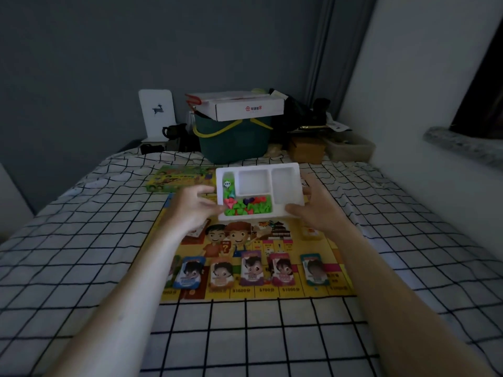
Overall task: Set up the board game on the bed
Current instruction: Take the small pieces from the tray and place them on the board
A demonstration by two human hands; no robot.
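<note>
A bed (81,268) under a white sheet gridded in black fills the dim room, its far end crowded with a dark green storage bin (234,140) topped by a white cardboard box (249,108). Spread flat on the sheet in the middle is the yellow game board (245,240), with five character cards (251,268) lined in a row along its near edge and the colourful game box lid (179,178) lying just beyond its far left corner. Over the far part of the board a person holds the white plastic insert tray (285,186) between both hands: the right hand (318,210) grips the tray's right edge, thumb curled on top along the near rim and fingers tucked behind the far side, while the left hand (193,208) reaches the tray's left edge with fingers bent toward the corner compartment (motion blur makes it unclear whether they clamp the rim or pick at the contents). The two larger far compartments look empty; the near-left one is heaped with small green and red plastic houses (245,206), and a white die (227,183) sits in the narrow left slot. The step in hand appears to be getting these small pieces out. Done well, that likely means keeping the tray level so nothing spills onto the soft sheet, setting it down beside the board, not on its squares, and lifting pieces out a few at a time.
</note>
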